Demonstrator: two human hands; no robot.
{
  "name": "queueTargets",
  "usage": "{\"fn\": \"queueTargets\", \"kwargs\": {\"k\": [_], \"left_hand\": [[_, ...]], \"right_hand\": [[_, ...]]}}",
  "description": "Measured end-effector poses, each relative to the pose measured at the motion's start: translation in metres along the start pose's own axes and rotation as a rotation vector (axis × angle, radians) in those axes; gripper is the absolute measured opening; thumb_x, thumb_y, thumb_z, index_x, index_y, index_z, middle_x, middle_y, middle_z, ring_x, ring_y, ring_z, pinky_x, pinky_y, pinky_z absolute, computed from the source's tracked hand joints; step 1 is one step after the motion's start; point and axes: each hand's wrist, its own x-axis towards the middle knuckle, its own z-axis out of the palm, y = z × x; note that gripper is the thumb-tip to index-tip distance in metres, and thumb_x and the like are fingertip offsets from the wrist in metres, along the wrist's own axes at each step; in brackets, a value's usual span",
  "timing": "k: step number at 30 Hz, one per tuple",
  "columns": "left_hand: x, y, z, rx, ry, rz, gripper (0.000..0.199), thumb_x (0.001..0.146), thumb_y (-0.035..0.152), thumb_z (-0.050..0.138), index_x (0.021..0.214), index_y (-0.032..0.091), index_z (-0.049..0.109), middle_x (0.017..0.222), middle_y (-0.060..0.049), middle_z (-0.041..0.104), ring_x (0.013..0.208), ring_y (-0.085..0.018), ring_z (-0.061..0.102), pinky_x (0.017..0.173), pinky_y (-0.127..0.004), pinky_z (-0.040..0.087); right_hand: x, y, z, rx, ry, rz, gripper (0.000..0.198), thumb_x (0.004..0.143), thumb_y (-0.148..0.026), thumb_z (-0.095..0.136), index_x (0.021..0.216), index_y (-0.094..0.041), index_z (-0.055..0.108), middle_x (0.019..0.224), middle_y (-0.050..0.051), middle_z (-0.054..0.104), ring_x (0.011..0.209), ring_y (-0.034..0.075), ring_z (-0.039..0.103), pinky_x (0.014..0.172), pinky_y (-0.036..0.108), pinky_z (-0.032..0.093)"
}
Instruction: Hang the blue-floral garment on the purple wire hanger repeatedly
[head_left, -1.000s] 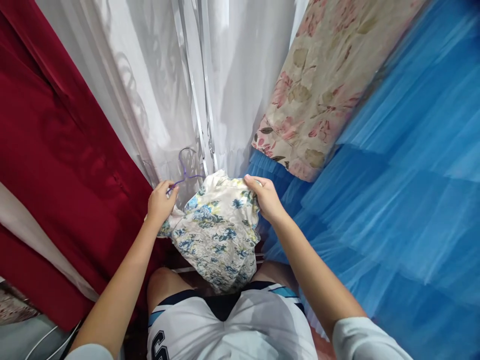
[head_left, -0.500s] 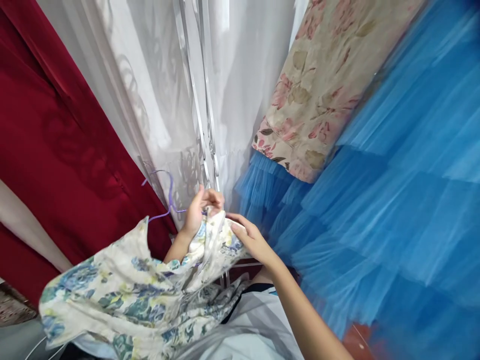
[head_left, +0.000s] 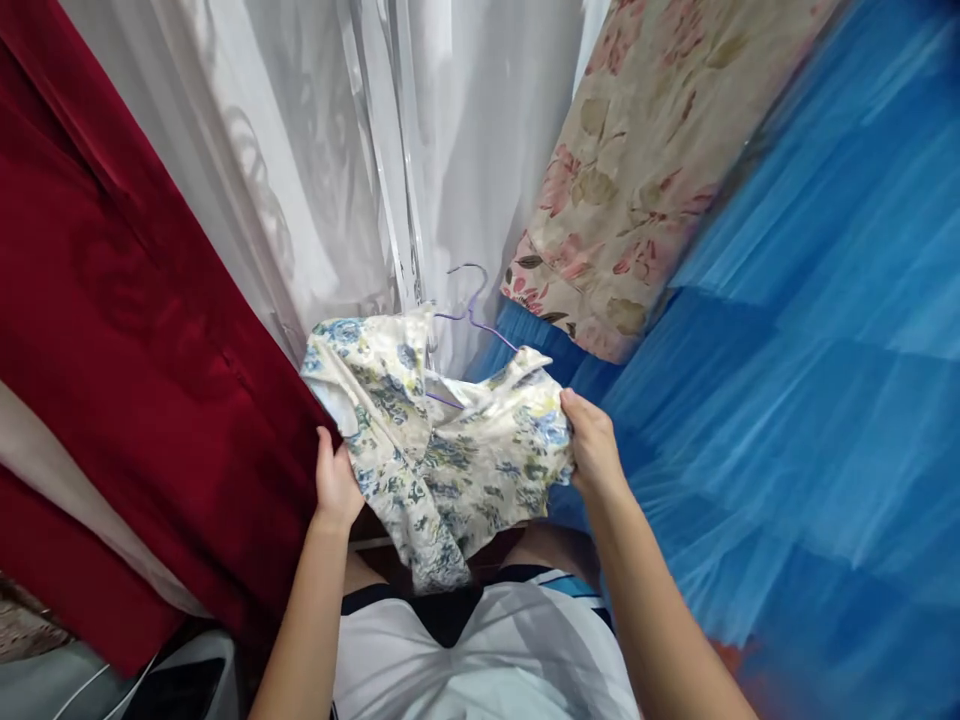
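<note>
I hold a small white garment with a blue and yellow flower print (head_left: pixel 442 450) spread out in front of me. My left hand (head_left: pixel 335 482) grips its left edge, and my right hand (head_left: pixel 591 443) grips its right edge. A thin purple wire hanger (head_left: pixel 471 305) sits inside the garment's neck, its hook sticking up above the collar. The cloth hangs down over my knees and white shorts (head_left: pixel 487 650).
Hanging clothes surround me: a dark red velvet piece (head_left: pixel 112 330) at the left, white sheer fabric (head_left: pixel 337 150) straight ahead, a beige rose-print fabric (head_left: pixel 645 160) at the upper right, and layered blue tulle (head_left: pixel 810 380) filling the right side.
The garment was bunched with both hands close together near its collar half a second ago. Now my hands have moved apart, and it is spread out and raised, hanger hook up.
</note>
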Motion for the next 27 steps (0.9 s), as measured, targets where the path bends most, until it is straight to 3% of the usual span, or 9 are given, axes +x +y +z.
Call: {"fn": "queueTargets", "kwargs": {"k": [4,9,11,14,16,17,20,22,27], "left_hand": [[-0.010,-0.013,-0.040,0.111,0.247,0.099,0.049,0.081,0.041,0.070,0.125,0.023,0.059,0.127,-0.006,0.064,0.131,-0.023,0.050,0.112,-0.039,0.038],[-0.025,-0.042,-0.062,0.290,0.285,0.128,0.049,0.072,0.017,0.076,0.119,0.021,0.063,0.118,-0.005,0.068,0.122,-0.023,0.058,0.112,-0.039,0.038],[-0.030,-0.055,-0.070,0.315,0.302,0.087,0.043,0.073,0.018,0.073,0.115,0.017,0.065,0.114,-0.007,0.070,0.119,-0.026,0.059,0.110,-0.042,0.039],[-0.037,-0.070,-0.077,0.312,0.373,0.067,0.039,0.074,0.019,0.070,0.113,0.017,0.065,0.114,-0.007,0.070,0.121,-0.026,0.058,0.110,-0.042,0.038],[-0.041,-0.075,-0.076,0.305,0.402,0.072,0.039,0.075,0.019,0.069,0.114,0.018,0.065,0.116,-0.007,0.069,0.122,-0.025,0.057,0.110,-0.041,0.038],[-0.042,-0.075,-0.075,0.302,0.403,0.075,0.039,0.075,0.020,0.069,0.114,0.018,0.064,0.117,-0.007,0.069,0.122,-0.025,0.057,0.110,-0.041,0.039],[-0.047,-0.069,-0.067,0.299,0.408,0.078,0.037,0.077,0.021,0.068,0.114,0.018,0.064,0.117,-0.007,0.068,0.121,-0.025,0.058,0.109,-0.040,0.040],[-0.052,-0.063,-0.062,0.302,0.432,0.062,0.038,0.077,0.021,0.068,0.114,0.019,0.064,0.118,-0.006,0.068,0.122,-0.025,0.057,0.110,-0.040,0.039],[-0.072,-0.055,-0.052,0.302,0.438,0.029,0.040,0.078,0.023,0.068,0.118,0.022,0.062,0.117,-0.005,0.068,0.121,-0.026,0.057,0.107,-0.040,0.042]], "right_hand": [[0.012,-0.006,0.020,-0.078,-0.174,0.056,0.032,0.074,-0.050,0.075,0.073,-0.018,0.072,0.062,0.003,0.069,0.049,0.017,0.059,0.047,0.026,0.045],[0.012,-0.019,0.008,-0.278,-0.228,0.041,0.036,0.075,-0.054,0.071,0.076,-0.017,0.071,0.062,0.004,0.067,0.051,0.019,0.059,0.051,0.030,0.046],[0.005,-0.017,0.001,-0.398,-0.098,-0.138,0.033,0.076,-0.051,0.071,0.081,-0.018,0.069,0.069,0.003,0.066,0.060,0.019,0.059,0.057,0.030,0.046],[-0.025,0.005,-0.001,-0.462,0.357,-0.547,0.028,0.080,-0.041,0.069,0.097,-0.019,0.063,0.089,0.003,0.063,0.083,0.019,0.059,0.077,0.031,0.046],[-0.055,0.031,0.004,-0.414,0.560,-0.642,0.023,0.085,-0.037,0.063,0.100,-0.020,0.058,0.096,0.004,0.059,0.091,0.019,0.056,0.083,0.032,0.044],[-0.069,0.046,0.008,-0.406,0.510,-0.587,0.018,0.088,-0.037,0.059,0.093,-0.020,0.057,0.089,0.003,0.058,0.084,0.018,0.055,0.078,0.031,0.044],[-0.097,0.086,0.024,-0.493,-0.161,-0.136,0.024,0.089,-0.043,0.055,0.083,-0.020,0.057,0.072,0.001,0.057,0.066,0.017,0.053,0.063,0.028,0.042],[-0.101,0.103,0.036,-0.522,-0.430,0.056,0.027,0.090,-0.047,0.054,0.087,-0.020,0.057,0.070,0.001,0.059,0.062,0.017,0.052,0.059,0.028,0.040],[-0.093,0.111,0.055,-0.499,-0.438,0.059,0.030,0.092,-0.048,0.052,0.079,-0.021,0.053,0.062,0.000,0.059,0.057,0.016,0.052,0.057,0.027,0.038]]}}
